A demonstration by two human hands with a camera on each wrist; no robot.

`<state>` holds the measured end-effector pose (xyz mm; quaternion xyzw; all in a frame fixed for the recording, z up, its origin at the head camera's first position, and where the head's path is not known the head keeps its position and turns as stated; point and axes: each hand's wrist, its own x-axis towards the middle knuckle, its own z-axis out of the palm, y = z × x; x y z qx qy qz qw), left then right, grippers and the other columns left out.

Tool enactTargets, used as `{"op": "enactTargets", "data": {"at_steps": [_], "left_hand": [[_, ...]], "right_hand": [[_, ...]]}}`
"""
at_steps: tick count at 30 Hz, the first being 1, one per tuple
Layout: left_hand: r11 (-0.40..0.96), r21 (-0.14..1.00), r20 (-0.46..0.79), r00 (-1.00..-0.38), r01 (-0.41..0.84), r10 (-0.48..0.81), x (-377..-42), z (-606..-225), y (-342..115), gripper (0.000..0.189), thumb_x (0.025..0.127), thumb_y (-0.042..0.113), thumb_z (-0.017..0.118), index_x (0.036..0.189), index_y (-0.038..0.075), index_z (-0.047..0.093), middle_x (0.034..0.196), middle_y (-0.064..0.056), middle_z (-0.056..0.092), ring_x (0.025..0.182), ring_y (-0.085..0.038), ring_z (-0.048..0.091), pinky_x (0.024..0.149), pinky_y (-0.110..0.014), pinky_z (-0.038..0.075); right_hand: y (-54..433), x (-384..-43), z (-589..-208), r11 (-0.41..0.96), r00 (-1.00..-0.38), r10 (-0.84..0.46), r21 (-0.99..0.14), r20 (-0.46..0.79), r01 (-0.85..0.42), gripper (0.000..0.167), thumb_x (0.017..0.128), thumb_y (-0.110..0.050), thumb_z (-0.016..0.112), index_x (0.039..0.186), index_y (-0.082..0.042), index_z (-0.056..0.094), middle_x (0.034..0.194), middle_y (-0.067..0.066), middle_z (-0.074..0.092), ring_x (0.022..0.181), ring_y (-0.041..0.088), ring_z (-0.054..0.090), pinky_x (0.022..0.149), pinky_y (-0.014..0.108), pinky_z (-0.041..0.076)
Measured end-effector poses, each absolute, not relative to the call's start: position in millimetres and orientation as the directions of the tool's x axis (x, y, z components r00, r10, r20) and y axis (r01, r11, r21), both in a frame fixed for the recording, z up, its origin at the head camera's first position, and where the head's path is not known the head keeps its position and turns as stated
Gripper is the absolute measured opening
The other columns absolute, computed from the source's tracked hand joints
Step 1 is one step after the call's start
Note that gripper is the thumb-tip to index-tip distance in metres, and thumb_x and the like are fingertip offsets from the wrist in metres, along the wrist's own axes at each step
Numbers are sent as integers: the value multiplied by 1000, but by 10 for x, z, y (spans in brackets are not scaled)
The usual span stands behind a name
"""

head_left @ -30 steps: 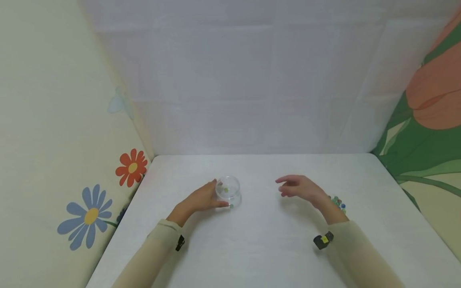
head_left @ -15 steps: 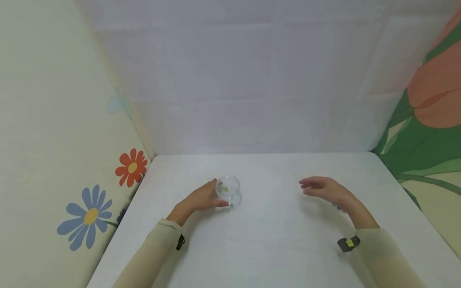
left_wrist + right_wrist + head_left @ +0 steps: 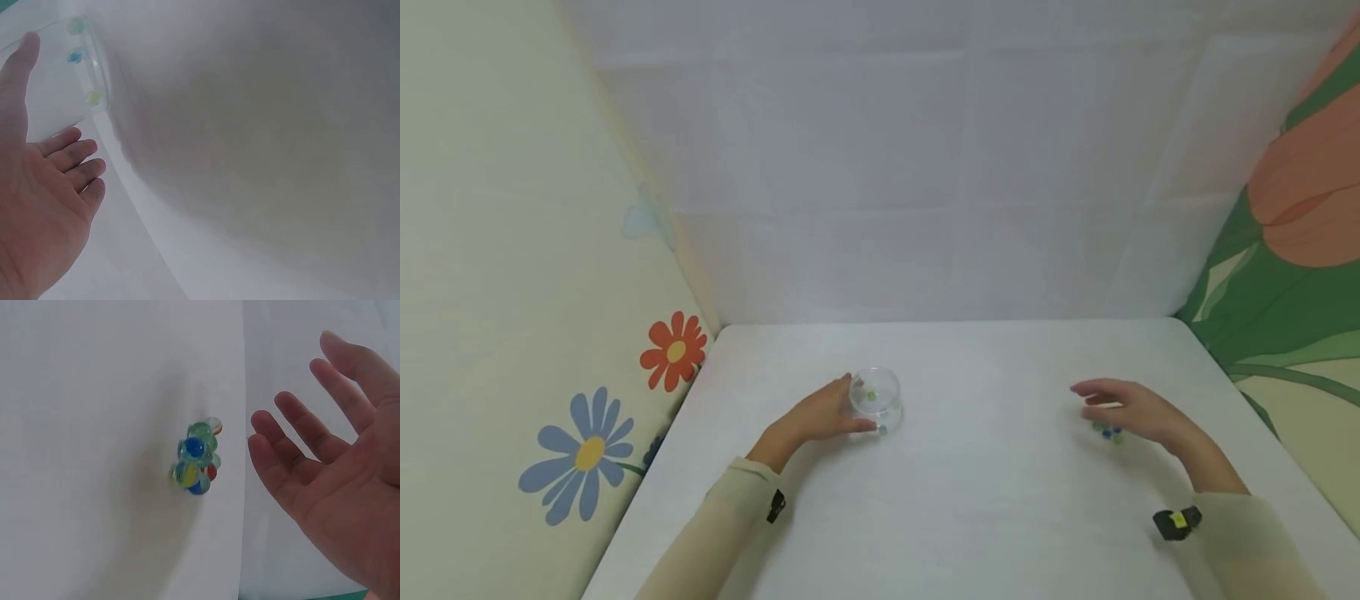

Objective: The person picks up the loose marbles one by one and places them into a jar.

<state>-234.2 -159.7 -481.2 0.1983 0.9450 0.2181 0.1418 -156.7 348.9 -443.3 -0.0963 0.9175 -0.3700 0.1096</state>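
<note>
A clear, round cup [image 3: 876, 398] stands on the white table, and my left hand [image 3: 818, 414] grips its side between thumb and fingers. Three marbles show inside it in the left wrist view: a green marble [image 3: 76, 25], a blue marble [image 3: 75, 55] and a yellowish marble [image 3: 94, 98]. On the right, my right hand [image 3: 1138, 410] hovers over a cluster of glass marbles [image 3: 199, 456] in green, blue, yellow and red. Its fingers are relaxed and spread, apart from the marbles, with nothing between them. The hand partly hides the cluster in the head view.
The white table [image 3: 970, 517] has a white cloth backdrop [image 3: 880, 183] behind it. A flower-printed panel [image 3: 512, 292] borders the left side, and a tulip-printed panel [image 3: 1300, 250] the right. Each wrist carries a small dark camera [image 3: 1176, 523].
My right hand has moved to the right, from the middle of the table to over the marble cluster. My left hand stays on the cup.
</note>
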Motion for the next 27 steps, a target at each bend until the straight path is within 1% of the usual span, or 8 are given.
{"op": "enactTargets", "data": {"at_steps": [9, 15, 21, 27], "left_hand": [[828, 470, -186, -883, 306, 432, -2301, -4747, -1584, 118, 80, 63, 77, 156, -9, 23, 162, -26, 27, 149, -39, 30, 122, -51, 29], [823, 476, -182, -881, 309, 436, -2301, -4732, -1578, 117, 81, 63, 77, 157, -8, 23, 162, -26, 27, 150, -39, 29, 122, -51, 28], [827, 469, -182, -883, 309, 433, -2298, -4735, -1571, 117, 81, 63, 76, 156, -8, 22, 162, -26, 27, 150, -39, 28, 122, -51, 27], [821, 479, -180, -881, 311, 438, -2288, -4746, -1574, 117, 82, 62, 77, 156, -9, 22, 162, -26, 27, 150, -39, 28, 122, -51, 28]], "right_hand": [[3765, -1502, -4542, 762, -968, -210, -643, -136, -75, 51, 100, -33, 66, 140, -3, 57, 142, 27, 55, 124, 47, 56, 95, 64, 51], [3910, -1449, -4602, 763, -968, -202, -644, -149, -60, 49, 100, -30, 66, 139, -1, 58, 141, 29, 55, 121, 47, 57, 93, 60, 54], [4040, -1425, -4637, 766, -961, -200, -642, -191, -32, 50, 99, -30, 66, 137, 2, 58, 140, 32, 54, 119, 48, 58, 91, 57, 55], [4101, -1425, -4689, 789, -962, -176, -614, -208, -11, 47, 97, -32, 69, 130, 2, 64, 133, 31, 59, 119, 47, 57, 92, 58, 54]]}}
